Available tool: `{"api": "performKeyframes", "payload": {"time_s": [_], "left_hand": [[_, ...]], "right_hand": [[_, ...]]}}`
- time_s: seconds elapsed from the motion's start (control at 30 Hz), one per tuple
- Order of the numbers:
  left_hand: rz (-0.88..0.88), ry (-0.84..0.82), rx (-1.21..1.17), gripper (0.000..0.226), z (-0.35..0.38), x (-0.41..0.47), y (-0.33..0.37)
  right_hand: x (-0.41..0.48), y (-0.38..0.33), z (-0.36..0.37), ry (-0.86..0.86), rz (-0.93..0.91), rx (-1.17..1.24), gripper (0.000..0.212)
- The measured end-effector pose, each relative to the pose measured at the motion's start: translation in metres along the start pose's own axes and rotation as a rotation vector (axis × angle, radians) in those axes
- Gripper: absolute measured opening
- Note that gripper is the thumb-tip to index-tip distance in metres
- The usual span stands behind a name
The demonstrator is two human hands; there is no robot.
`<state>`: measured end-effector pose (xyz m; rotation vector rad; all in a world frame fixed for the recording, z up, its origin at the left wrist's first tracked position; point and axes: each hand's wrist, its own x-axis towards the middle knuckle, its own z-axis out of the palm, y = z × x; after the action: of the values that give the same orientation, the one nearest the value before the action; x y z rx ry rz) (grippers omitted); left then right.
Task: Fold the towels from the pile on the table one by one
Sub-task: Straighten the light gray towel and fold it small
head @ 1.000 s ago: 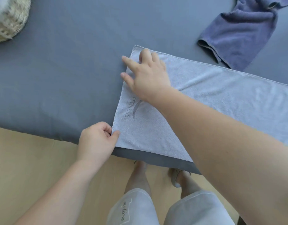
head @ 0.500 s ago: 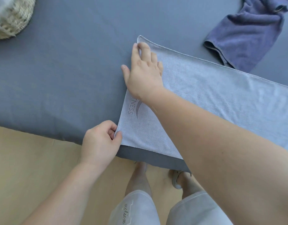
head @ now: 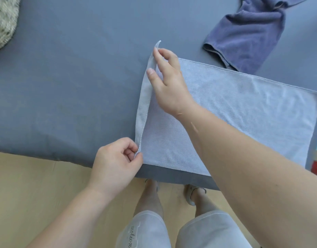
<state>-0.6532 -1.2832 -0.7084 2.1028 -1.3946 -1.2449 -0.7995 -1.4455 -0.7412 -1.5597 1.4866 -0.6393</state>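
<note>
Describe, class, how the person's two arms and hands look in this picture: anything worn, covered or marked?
Both arms are bare down their whole visible length: no sleeves, gloves, watch or rings show. The left hand and right hand have short, unpainted nails. The right forearm carries a thin pale line near the wrist, perhaps a scar.

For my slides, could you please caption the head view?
Both hands, left and right, lift the short edge of a pale towel off the grey table.

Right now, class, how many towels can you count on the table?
2. A light grey towel lies near the front edge, both hands lifting its left end; a crumpled purple towel lies at the far right. Others may be out of frame.
</note>
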Motion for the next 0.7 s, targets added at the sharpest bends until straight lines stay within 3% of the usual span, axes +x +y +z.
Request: {"api": "performKeyframes", "payload": {"time_s": [0.13,0.3,0.7], "left_hand": [[0.073,-0.121,0.032,0.021,0.033,-0.009,0.023],[0.168,-0.160,0.066,0.021,0.082,-0.018,0.060],[0.297,-0.221,0.131,0.011,0.206,-0.064,0.148]], "right_hand": [[-0.019,0.017,-0.042,0.001,0.069,0.101,0.050],[-0.045,0.042,-0.097,0.036,0.111,0.192,0.052],[-0.103,0.096,-0.231,0.137,0.035,0.381,0.050]]}}
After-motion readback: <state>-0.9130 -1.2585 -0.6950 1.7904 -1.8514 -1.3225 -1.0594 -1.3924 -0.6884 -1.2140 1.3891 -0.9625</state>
